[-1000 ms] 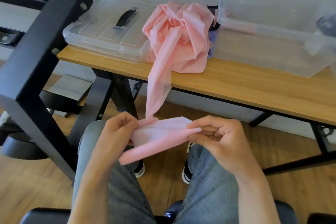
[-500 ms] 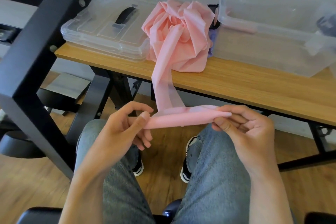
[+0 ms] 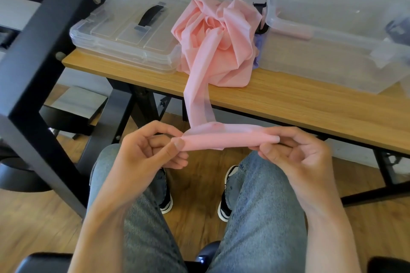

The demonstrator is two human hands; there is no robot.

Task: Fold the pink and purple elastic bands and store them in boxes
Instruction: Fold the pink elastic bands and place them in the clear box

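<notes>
A long pink elastic band (image 3: 218,42) lies bunched on the wooden table (image 3: 299,99), and one strip of it hangs over the front edge down to my hands. Its folded end (image 3: 224,138) stretches level above my knees. My left hand (image 3: 150,153) pinches the left tip between thumb and forefinger. My right hand (image 3: 295,153) pinches the right tip. A bit of purple band (image 3: 258,47) shows behind the pink heap. An open clear box (image 3: 332,35) stands at the right of the table.
Flat on the left of the table lies a clear lid with a black handle (image 3: 133,29). A black metal frame (image 3: 42,55) rises at the left. I sit on a black chair (image 3: 44,261), with my legs and shoes over the wooden floor.
My hands have drawn apart and lifted, and the folded pink end, slack and wide a second ago, is now pulled into a narrow level strip. The view has shifted slightly.
</notes>
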